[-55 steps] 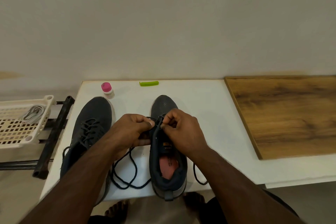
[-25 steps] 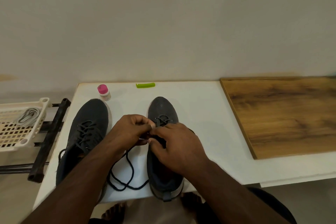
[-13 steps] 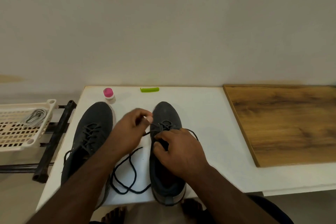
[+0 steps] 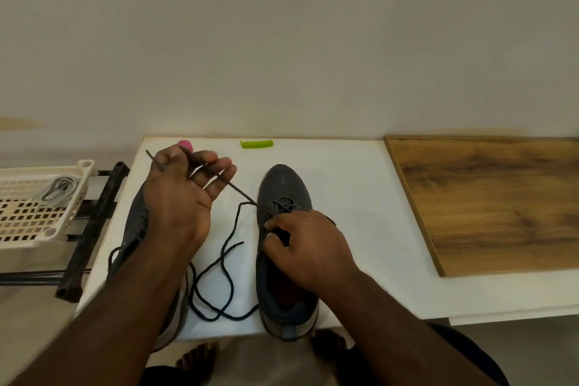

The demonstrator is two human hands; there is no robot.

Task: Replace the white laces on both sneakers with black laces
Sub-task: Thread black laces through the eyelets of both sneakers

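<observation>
Two dark grey sneakers lie on the white table (image 4: 351, 185), toes pointing away from me. The right sneaker (image 4: 283, 185) has a black lace (image 4: 225, 263) through its front eyelets, with loose loops on the table beside it. My left hand (image 4: 180, 197) is raised above the left sneaker (image 4: 133, 229) and pinches one end of that lace, drawn taut from the eyelets. My right hand (image 4: 305, 244) grips the right sneaker at its tongue and eyelet area. The left sneaker is laced in black and mostly hidden under my left arm.
A cream plastic basket (image 4: 34, 200) holding the white laces (image 4: 58, 189) sits on a black frame (image 4: 94, 229) left of the table. A pink-capped bottle (image 4: 185, 143) and a green clip (image 4: 257, 144) lie at the far edge. A wooden board (image 4: 495, 200) covers the right.
My left hand has pulled the lace end up and away to the left, drawing it taut through the eyelet. My right hand has settled onto the right sneaker's tongue area.
</observation>
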